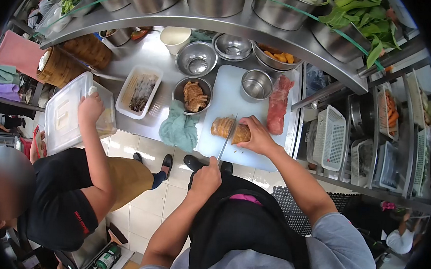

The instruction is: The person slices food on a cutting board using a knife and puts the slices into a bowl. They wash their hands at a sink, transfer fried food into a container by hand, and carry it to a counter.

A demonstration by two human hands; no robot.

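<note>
the left hand has its fingers wrapped round the handle of a knife, whose blade stands across a browned meat roll lying on the white cutting board. the right hand grips the roll's right end, fingers bent over it and pinching it with the thumb, presumably so the round shape can't roll or slide under the blade. these fingers sit to the right of the blade, while the part to its left shows close slice lines and has no hand on it.

further up the board is a small metal pot, with a long piece of raw red meat along the right side, apart from the roll, perhaps to leave working room. just left of the board, a metal bowl holds more browned meat, probably placed there for easy reach. a green cloth lies crumpled below it, near the front edge of the tabletop, handy for wiping, it seems. farther left, beyond a white basket, a co-worker's hand is at a translucent lid.
</note>
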